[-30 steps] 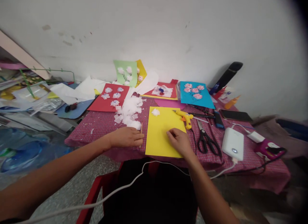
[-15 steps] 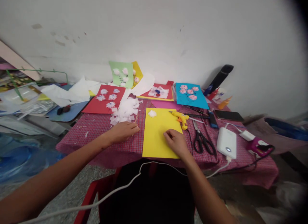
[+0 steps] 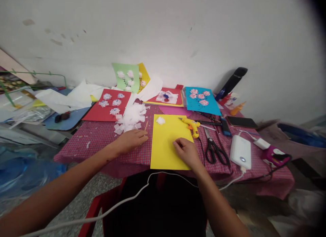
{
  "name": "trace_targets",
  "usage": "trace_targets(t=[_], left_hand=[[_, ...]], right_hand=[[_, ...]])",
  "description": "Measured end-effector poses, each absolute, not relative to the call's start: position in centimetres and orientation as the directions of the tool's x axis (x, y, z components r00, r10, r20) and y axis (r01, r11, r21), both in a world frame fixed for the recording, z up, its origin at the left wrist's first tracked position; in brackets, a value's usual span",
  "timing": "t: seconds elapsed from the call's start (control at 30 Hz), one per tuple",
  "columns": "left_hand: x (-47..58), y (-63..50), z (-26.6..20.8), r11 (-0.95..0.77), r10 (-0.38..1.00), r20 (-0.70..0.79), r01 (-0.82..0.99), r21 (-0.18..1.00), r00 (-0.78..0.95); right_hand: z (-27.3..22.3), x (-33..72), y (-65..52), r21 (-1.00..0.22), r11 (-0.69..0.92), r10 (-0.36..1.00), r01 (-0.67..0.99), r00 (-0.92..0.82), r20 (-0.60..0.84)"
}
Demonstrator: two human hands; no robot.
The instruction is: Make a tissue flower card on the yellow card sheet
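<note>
My left hand (image 3: 132, 140) is closed around a thin wooden stick (image 3: 146, 125), whose tip points up and away from me. It rests on the cloth just left of a yellow sheet of paper (image 3: 163, 148) and in front of a heap of white tissue pieces (image 3: 132, 118). My right hand (image 3: 186, 150) lies on the right side of the sheet with its fingers curled; whatever is between them, if anything, is hidden. One white tissue flower (image 3: 160, 120) sits near the sheet's upper left corner. A yellow glue gun (image 3: 191, 125) lies across the sheet's upper right edge.
Black-handled scissors (image 3: 214, 150), a white power bank (image 3: 240, 152) and a phone (image 3: 241, 122) lie to the right. Red (image 3: 108, 108), blue (image 3: 202, 100) and green (image 3: 126, 77) flower cards stand or lie behind. A white cable (image 3: 122, 203) crosses my lap.
The view has shifted slightly, so things on the left appear farther left. Both hands keep nearly the same place over the table, and the stick shows a little more upright.
</note>
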State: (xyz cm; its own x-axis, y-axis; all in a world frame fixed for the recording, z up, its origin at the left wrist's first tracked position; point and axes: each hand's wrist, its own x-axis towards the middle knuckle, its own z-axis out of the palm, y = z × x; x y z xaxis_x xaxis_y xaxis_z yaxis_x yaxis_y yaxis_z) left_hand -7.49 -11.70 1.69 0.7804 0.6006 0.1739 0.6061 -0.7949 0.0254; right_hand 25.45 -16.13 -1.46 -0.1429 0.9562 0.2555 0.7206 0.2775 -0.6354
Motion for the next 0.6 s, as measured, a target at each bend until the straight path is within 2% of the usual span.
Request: trace_targets(t=[0.13,0.3,0.43,0.6], left_hand=[[-6.8,-11.6,1.9,-0.824,0.534,0.225,0.561,-0.075,0.815],[-5.4,-10.4,2.4,-0.844,0.433,0.404,0.52,-0.131,0.806],[-3.3,-8.2,3.1,-0.845,0.422,0.575,0.533,-0.03,0.701],[-0.7,-5.2,4.0,-0.838,0.469,0.755,0.501,0.216,0.458]], right_hand=[[-1.5,25.4,-16.1,-0.633,0.273,0.957,0.725,-0.139,0.254],[-1.5,25.4,-16.1,-0.623,0.274,0.956,0.733,-0.138,0.258],[-1.5,25.3,-16.1,-0.621,0.272,0.956,0.735,-0.135,0.259],[-1.5,25.3,-16.2,-0.589,0.268,0.958,0.762,-0.148,0.245]])
